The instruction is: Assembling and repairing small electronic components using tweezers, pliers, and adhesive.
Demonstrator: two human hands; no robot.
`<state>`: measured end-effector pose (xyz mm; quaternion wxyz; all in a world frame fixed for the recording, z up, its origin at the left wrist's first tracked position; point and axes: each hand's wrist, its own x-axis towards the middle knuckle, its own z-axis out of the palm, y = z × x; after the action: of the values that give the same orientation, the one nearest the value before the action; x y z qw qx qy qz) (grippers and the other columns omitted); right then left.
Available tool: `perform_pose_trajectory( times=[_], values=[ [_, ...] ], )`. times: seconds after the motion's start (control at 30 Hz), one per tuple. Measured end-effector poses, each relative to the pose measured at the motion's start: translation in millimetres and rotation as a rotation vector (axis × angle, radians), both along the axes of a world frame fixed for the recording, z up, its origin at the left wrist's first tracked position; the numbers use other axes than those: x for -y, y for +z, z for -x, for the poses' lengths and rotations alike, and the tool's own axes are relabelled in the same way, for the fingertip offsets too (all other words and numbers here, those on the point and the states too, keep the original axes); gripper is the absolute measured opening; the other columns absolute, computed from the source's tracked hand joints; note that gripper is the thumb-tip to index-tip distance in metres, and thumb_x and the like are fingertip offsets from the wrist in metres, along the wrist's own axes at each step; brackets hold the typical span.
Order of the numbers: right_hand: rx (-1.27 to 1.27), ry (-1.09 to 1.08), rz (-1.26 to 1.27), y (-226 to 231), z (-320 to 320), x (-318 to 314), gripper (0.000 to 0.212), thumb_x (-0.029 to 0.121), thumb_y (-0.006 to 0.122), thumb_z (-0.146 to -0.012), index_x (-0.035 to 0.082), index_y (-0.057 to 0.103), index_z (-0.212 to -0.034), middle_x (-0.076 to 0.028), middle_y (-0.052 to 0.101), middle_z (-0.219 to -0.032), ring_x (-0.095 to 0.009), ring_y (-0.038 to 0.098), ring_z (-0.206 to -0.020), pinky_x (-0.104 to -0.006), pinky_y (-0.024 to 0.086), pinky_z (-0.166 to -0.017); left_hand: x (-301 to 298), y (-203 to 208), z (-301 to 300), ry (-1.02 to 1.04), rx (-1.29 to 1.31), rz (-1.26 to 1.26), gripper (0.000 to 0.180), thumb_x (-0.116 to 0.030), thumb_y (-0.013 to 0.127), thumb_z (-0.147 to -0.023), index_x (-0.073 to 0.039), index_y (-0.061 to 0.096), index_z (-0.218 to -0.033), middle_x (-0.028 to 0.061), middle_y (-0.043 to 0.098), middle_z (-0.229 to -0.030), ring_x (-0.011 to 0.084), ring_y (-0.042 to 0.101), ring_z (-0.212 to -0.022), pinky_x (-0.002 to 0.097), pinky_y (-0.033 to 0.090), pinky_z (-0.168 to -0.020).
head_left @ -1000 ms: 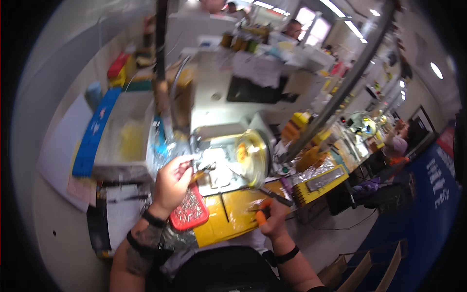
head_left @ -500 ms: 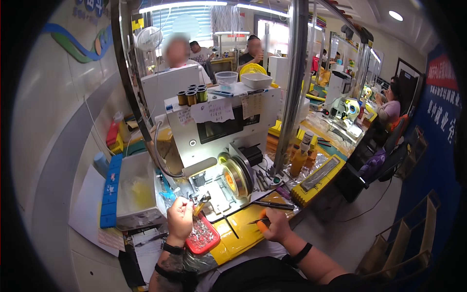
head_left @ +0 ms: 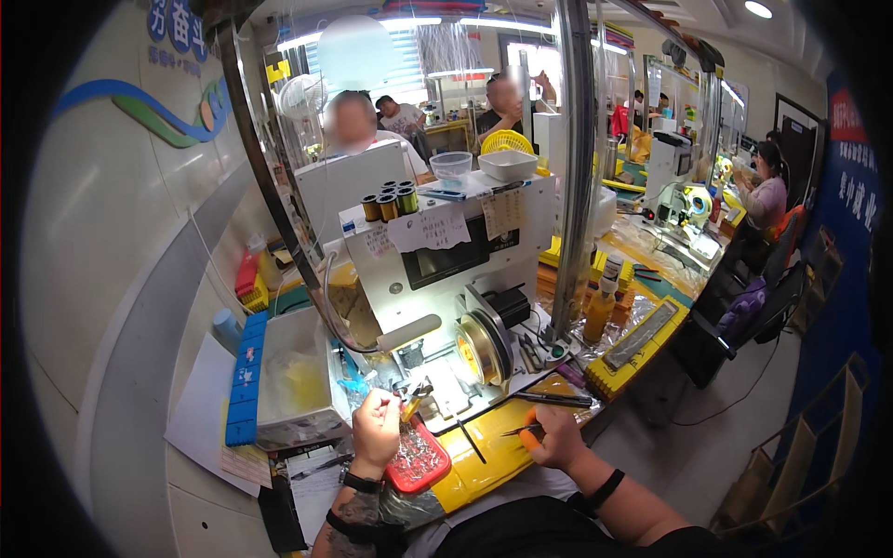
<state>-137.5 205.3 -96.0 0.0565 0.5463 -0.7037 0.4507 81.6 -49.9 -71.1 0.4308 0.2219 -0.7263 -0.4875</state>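
My left hand (head_left: 376, 431) is closed in a pinch at the front of a white bench machine (head_left: 446, 270), beside a small yellow part (head_left: 410, 407). What sits between its fingertips is too small to make out. Just below lies a red tray (head_left: 420, 476) holding many small shiny pieces. My right hand (head_left: 560, 441) is closed around dark, fine-pointed tweezers (head_left: 513, 431), held over the yellow-covered bench top (head_left: 493, 465) with the tip pointing left. Orange material (head_left: 530, 435) shows at its fingertips. A gold-coloured wheel (head_left: 476, 352) stands on the machine between and beyond my hands.
A white bin (head_left: 288, 372) with a blue strip (head_left: 245, 381) stands at left. Several thread spools (head_left: 391, 201) and a clear bowl (head_left: 451, 166) sit atop the machine. A yellow block (head_left: 642, 346) and an amber bottle (head_left: 598, 312) are at right. Other people work behind.
The whole view has shifted, so the bench and hands appear farther right and slightly lower. Both hands keep nearly the same places over the bench, with the same grips.
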Motion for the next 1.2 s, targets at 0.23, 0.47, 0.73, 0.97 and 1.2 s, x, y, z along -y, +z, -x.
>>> perform_pose_trajectory(
  times=[0.23, 0.47, 0.73, 0.97, 1.2],
  values=[
    [0.03, 0.0, -0.02, 4, -1, 1, 0.02, 0.016, 0.076, -0.08, 0.008, 0.061, -0.091, -0.014, 0.062, -0.071, -0.037, 0.065, -0.067, -0.0452, 0.049, -0.059, 2, -1, 0, -0.011, -0.011, -0.013, 0.007, -0.004, 0.062, -0.103, 0.0, 0.062, -0.098, 0.0032, 0.07, -0.083, 0.0075, 0.066, -0.076, 0.025, 0.052, -0.069],
    [-0.016, 0.009, -0.006, 4, -1, -1, 0.02, 0.016, 0.076, -0.081, 0.008, 0.061, -0.091, -0.013, 0.062, -0.072, -0.036, 0.065, -0.067, -0.0454, 0.049, -0.059, -4, 3, 0, -0.01, -0.01, -0.018, 0.007, -0.004, 0.062, -0.103, 0.0, 0.063, -0.098, 0.0033, 0.07, -0.083, 0.0072, 0.066, -0.075, 0.0246, 0.052, -0.068],
    [-0.02, 0.006, -0.007, -3, -2, 1, 0.018, 0.017, 0.076, -0.08, 0.008, 0.063, -0.089, -0.014, 0.063, -0.074, -0.037, 0.065, -0.068, -0.0454, 0.05, -0.059, -1, -8, -2, 0.039, 0.0, -0.028, 0.008, -0.004, 0.063, -0.102, -0.002, 0.063, -0.095, 0.0, 0.066, -0.077, 0.0042, 0.059, -0.071, 0.0237, 0.047, -0.064],
    [-0.048, 0.001, -0.006, -4, 6, 6, 0.018, 0.013, 0.075, -0.077, 0.006, 0.063, -0.088, -0.015, 0.062, -0.074, -0.035, 0.063, -0.064, -0.0417, 0.049, -0.057, 2, -2, 7, 0.021, 0.025, 0.019, 0.009, -0.003, 0.061, -0.103, -0.002, 0.06, -0.094, -0.0052, 0.054, -0.072, 0.0021, 0.047, -0.066, 0.0238, 0.04, -0.059],
    [-0.034, 0.042, -0.007, -6, 6, 14, 0.018, 0.011, 0.074, -0.075, 0.004, 0.061, -0.086, -0.013, 0.061, -0.074, -0.033, 0.061, -0.062, -0.0396, 0.048, -0.057, 0, -5, 0, 0.026, 0.052, -0.057, 0.008, -0.001, 0.058, -0.104, -0.001, 0.058, -0.096, -0.004, 0.056, -0.076, 0.0016, 0.047, -0.069, 0.0216, 0.04, -0.062]
  ],
)
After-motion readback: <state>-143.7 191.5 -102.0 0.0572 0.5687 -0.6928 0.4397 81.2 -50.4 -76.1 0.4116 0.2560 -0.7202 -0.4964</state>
